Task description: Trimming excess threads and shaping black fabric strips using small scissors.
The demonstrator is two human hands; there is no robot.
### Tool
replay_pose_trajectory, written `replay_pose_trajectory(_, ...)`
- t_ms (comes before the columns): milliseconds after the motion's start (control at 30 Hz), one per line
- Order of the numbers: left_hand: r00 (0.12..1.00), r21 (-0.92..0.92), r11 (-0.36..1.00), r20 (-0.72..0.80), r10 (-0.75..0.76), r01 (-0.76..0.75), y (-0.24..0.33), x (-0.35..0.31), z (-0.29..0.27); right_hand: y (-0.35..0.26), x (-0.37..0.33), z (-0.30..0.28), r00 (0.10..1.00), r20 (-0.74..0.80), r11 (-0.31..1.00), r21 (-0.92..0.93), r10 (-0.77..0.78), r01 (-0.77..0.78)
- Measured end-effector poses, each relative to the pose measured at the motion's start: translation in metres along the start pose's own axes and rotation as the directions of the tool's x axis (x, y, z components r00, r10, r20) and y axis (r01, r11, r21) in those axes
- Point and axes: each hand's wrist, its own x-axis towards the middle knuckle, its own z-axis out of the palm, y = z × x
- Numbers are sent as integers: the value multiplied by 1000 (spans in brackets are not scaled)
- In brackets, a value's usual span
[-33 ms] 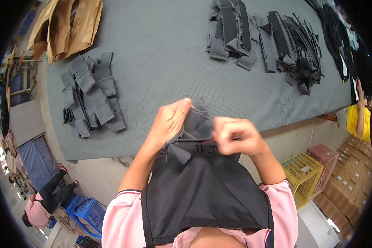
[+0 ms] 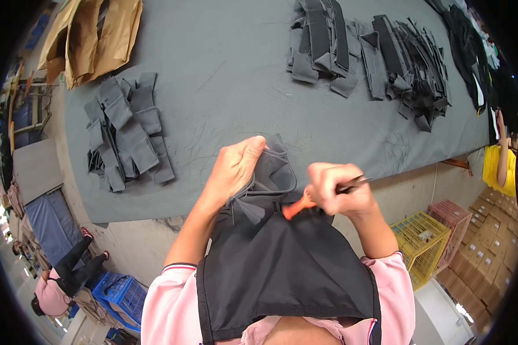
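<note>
My left hand (image 2: pixel 236 169) is closed on a grey fabric piece (image 2: pixel 274 172), thumb on top, at the table's near edge. The piece is folded, with raised seam edges, and a loose pointed corner hangs below the hand. Just right of it, my right hand (image 2: pixel 342 188) is closed round a small orange-handled tool (image 2: pixel 295 208). Its orange end points down and left, while a thin dark end sticks out past the knuckles to the right. Motion blurs the tool, so its exact kind is unclear. A gap shows between the tool and the fabric piece.
A grey cloth covers the table (image 2: pixel 230 98). Grey fabric pieces (image 2: pixel 129 132) are heaped at left; more dark strips (image 2: pixel 380 57) lie at far right. A brown paper bag (image 2: pixel 92 40) stands far left. Crates (image 2: pixel 417 247) are below right. Other people (image 2: pixel 54 287) are at both sides.
My right hand has moved a little right, away from the fabric piece, and turned so that the orange-handled tool shows. The left hand keeps its hold in nearly the same place.
</note>
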Motion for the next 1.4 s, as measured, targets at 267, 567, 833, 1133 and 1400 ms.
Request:
replay_pose_trajectory(267,1000,-43,999,18,20,-19,8,2,4,-16,15,22,974,-63,95,-995,-217,-43)
replay_pose_trajectory(567,990,-279,952,100,-98,123,15,-3,0,-16,24,19,983,166,-66,-985,-85,160)
replay_pose_trajectory(833,976,-259,945,140,-165,197,8,-2,-2,-14,29,20,980,197,-77,-978,-24,194)
replay_pose_trajectory(1133,955,-304,911,185,-230,278,6,-1,-1,-13,26,23,981,191,-59,-980,-47,188)
replay_pose_trajectory(1400,940,-268,904,175,-294,333,9,-2,0,-13,28,22,986,166,-54,-984,32,167)
